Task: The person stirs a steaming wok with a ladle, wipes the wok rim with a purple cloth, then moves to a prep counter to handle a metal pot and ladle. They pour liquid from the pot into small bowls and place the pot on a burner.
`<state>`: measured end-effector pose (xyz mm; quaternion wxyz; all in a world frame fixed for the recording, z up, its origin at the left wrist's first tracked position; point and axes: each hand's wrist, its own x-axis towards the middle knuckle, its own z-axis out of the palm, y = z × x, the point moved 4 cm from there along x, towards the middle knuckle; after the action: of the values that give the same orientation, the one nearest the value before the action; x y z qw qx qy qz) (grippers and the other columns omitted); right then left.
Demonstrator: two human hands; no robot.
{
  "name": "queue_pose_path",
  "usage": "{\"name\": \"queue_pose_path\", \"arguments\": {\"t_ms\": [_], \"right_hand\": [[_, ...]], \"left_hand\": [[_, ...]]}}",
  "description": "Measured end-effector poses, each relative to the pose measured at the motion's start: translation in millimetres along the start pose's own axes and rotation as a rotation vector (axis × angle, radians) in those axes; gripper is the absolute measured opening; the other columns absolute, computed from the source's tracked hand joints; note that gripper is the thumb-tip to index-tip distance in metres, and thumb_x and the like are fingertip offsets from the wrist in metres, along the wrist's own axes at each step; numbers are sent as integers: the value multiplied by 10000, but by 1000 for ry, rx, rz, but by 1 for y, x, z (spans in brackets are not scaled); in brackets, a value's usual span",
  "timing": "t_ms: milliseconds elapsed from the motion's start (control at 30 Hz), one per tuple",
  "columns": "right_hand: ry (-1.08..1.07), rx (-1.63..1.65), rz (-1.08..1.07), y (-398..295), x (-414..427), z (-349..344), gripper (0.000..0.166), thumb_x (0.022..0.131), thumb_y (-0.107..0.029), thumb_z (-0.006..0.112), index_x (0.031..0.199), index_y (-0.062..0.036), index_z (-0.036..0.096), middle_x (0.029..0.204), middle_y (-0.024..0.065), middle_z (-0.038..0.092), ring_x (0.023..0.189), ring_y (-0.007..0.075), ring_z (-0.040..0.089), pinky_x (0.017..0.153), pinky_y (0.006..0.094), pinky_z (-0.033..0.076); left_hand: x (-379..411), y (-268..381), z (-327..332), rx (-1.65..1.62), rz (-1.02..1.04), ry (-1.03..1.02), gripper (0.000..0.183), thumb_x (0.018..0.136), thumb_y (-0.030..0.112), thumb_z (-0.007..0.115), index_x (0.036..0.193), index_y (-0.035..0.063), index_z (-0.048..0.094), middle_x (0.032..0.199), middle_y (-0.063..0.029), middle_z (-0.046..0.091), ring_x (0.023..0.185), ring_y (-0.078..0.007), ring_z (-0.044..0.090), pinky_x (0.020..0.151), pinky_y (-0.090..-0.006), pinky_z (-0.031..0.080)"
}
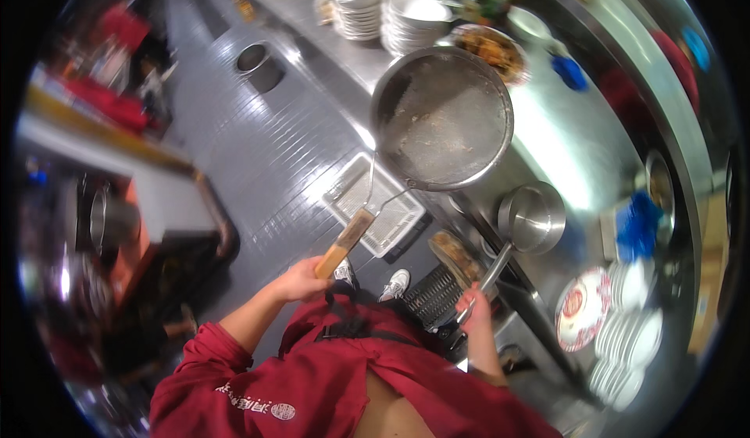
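My left hand (304, 280) grips the wooden handle (347, 243) of a large round mesh strainer (442, 118). Wires join that handle to the strainer's metal rim, and small bits of residue cling to the mesh. The bowl of the strainer is held out in front of me, partly over the edge of the steel counter (592, 121). In my right hand (476, 309) is the metal handle of a deep steel ladle (533, 218). The ladle's bowl hangs over the counter, below and right of the strainer, and looks bare inside.
Stacked white bowls (358, 7) and a dish of brown food (491, 51) stand beyond the strainer. Stacked white plates (630, 338) and a patterned oval plate (583, 309) are at right. On the floor are a white plastic basket (375, 203) and a grey bin (258, 66).
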<state>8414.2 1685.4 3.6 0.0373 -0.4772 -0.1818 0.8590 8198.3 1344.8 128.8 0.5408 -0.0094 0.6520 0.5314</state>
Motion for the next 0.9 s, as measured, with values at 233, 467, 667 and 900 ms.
{"name": "queue_pose_path", "arguments": {"t_ms": [233,467,667,900], "right_hand": [[-272,-701,305,55,-14,95,160,854,-34,508,881,-181,452,551,-6,353,426,129,354,393,276,285],[-385,-1182,421,161,-22,216,146,843,-46,481,966,-114,443,596,11,407,450,137,395,397,278,330],[-533,-1137,657,337,-34,326,46,892,-116,499,886,-116,454,596,-15,379,469,104,370,405,250,337],[-942,-1430,300,463,-130,510,166,822,-95,543,962,-65,459,652,32,432,487,124,417,401,254,346]], "left_hand": [[-146,-99,-28,-274,159,525,454,819,120,650,1233,32,486,805,11,543,617,-60,502,499,-236,416],[-262,-214,-30,-772,387,657,268,893,66,571,1115,19,427,627,-20,480,462,-107,479,424,-263,395],[-365,-282,-78,-1169,549,764,181,894,19,558,982,47,402,659,-44,471,465,-117,464,423,-268,398],[-450,-333,-161,-1187,653,792,146,899,36,550,943,60,413,675,-41,475,461,-108,452,415,-267,392]]}}
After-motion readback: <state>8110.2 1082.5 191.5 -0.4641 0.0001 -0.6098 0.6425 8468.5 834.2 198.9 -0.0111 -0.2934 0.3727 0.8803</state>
